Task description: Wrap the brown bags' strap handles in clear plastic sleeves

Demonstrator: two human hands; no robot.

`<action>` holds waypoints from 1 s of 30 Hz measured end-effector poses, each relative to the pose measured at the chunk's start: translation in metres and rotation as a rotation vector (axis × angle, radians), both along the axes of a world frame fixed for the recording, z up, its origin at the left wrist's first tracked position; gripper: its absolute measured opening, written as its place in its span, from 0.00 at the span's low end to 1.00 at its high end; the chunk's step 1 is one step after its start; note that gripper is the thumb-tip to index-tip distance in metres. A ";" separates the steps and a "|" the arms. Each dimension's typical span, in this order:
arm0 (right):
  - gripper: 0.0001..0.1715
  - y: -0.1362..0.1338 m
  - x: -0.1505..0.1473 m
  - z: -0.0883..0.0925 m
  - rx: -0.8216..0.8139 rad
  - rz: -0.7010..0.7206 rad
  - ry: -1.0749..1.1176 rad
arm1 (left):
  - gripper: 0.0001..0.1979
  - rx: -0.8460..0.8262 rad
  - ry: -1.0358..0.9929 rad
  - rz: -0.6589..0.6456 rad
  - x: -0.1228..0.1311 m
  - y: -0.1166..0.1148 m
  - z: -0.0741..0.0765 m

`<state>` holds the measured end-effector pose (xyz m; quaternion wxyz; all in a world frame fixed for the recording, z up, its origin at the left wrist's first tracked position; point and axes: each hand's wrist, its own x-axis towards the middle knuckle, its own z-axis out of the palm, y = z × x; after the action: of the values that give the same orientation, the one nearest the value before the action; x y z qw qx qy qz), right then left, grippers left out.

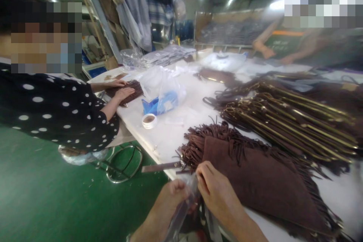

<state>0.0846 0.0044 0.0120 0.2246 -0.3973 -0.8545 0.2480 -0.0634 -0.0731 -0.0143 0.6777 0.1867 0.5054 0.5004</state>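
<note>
At the table's front edge my left hand (170, 200) is closed on a clear plastic wrap (181, 213). My right hand (217, 191) pinches the upper end of the same plastic, close beside the left. Dark straps hang partly hidden below and between the hands. Just beyond my right hand lies a brown fringed suede bag (255, 174), flat on the white table (159, 140). A brown strap end (160, 166) with a metal buckle sticks out from the bag past the table edge.
Brown bags with gold zippers (283, 117) are piled at the right. A tape roll (149, 121) and blue-and-clear plastic bag (167, 100) lie mid-table. At the left, a person in a dotted top (56, 109) touches a brown piece; another person works across the table.
</note>
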 end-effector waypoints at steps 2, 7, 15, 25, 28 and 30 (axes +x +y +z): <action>0.11 -0.006 0.001 -0.002 0.035 -0.022 0.035 | 0.17 -0.001 0.007 0.021 0.002 0.003 -0.002; 0.19 -0.033 0.012 -0.017 0.274 -0.027 0.082 | 0.13 -0.017 0.011 0.090 0.000 0.004 -0.005; 0.17 -0.038 0.015 -0.030 0.490 0.020 -0.039 | 0.12 -0.063 -0.078 0.010 -0.009 0.005 -0.002; 0.18 -0.029 0.006 -0.026 0.334 0.114 -0.029 | 0.15 -0.001 0.279 0.040 0.003 0.004 -0.013; 0.16 -0.027 0.007 -0.027 0.363 0.147 -0.074 | 0.18 -0.014 0.234 0.034 0.010 0.001 -0.018; 0.15 -0.025 0.010 -0.026 0.324 0.163 -0.058 | 0.17 -0.028 0.148 0.053 0.010 0.001 -0.017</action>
<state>0.0950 -0.0209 -0.0141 0.2403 -0.2921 -0.9188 0.1129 -0.0532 -0.0726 -0.0313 0.6276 0.2003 0.5658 0.4958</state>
